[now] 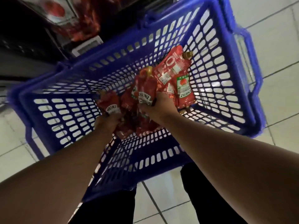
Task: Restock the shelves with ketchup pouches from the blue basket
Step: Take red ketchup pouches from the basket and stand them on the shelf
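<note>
1. Pale floor tiles (275,38) with dark grout lines surround a blue basket (68,126) of slotted plastic, seen from straight above; dark trouser legs (110,207) show below it.
2. Both bare forearms reach down into the basket. The left hand (110,122) is curled round the lower end of a red ketchup pouch (110,104), and more pouches lie bunched beneath it.
3. The right hand (160,105) grips a second pouch (145,89), thumb across its front and a dark-painted nail showing; its gold cap points away from the person.
4. Just right of that hand, further pouches (174,73) lie flat on the basket floor, one showing its back panel of small print, too small to read.
5. "HEINZ" reads on the white labels of both held pouches and, upside down, on a flat one.
6. Dark shelving (48,21) at upper left holds blurred red packs.
</note>
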A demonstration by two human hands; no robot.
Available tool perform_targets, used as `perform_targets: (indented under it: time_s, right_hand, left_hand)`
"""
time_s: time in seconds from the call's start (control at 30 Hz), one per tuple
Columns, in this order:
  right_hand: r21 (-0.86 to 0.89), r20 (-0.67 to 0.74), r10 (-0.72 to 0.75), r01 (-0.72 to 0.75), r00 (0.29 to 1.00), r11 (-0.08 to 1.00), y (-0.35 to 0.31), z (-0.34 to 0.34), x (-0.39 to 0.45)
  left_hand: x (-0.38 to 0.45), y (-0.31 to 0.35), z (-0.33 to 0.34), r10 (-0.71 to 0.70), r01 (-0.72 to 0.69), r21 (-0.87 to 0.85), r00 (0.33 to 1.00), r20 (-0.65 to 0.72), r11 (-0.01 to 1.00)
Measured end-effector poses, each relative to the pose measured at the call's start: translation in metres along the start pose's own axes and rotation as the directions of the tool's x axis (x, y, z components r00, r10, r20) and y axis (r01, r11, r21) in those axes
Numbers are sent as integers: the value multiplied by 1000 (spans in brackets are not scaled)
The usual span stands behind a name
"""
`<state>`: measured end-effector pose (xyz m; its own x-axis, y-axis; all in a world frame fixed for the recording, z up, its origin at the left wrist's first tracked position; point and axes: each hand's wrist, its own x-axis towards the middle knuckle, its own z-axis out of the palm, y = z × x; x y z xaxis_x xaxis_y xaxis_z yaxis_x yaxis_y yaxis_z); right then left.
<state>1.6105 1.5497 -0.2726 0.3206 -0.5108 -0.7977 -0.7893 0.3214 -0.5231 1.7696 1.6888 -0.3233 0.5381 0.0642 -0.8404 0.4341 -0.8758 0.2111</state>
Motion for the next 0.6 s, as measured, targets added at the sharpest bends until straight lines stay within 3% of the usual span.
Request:
perform_targets:
  time_s: [0.07, 0.17, 0.3, 0.37, 0.5, 0.6]
  right_hand:
    - [149, 105, 48, -63, 993, 987, -10, -25, -22]
    - [381, 237, 26, -117, 971, 917, -30, -68, -72]
    - [594, 278, -88, -99, 957, 799, -78, -125, -169]
    - [634, 234, -142, -40, 962, 772, -108, -152, -220]
    - [677, 191, -280, 80, 941, 732, -192, -210, -331]
    - [658, 142, -340, 168, 930, 734, -250, -245, -401]
  left_hand:
    - [-24, 7, -17, 38, -43, 77, 997, 62, 996]
    - [-78, 24, -48, 188, -218, 116, 956, 225, 969]
    - [-187, 62, -88, 397, -406, -41, 861, 319, 913]
    - [-250, 86, -104, 418, -353, -237, 841, 344, 905]
    - [-398, 138, -153, 382, -87, -527, 788, 482, 845]
    - [-493, 170, -199, 459, -123, -640, 797, 392, 759]
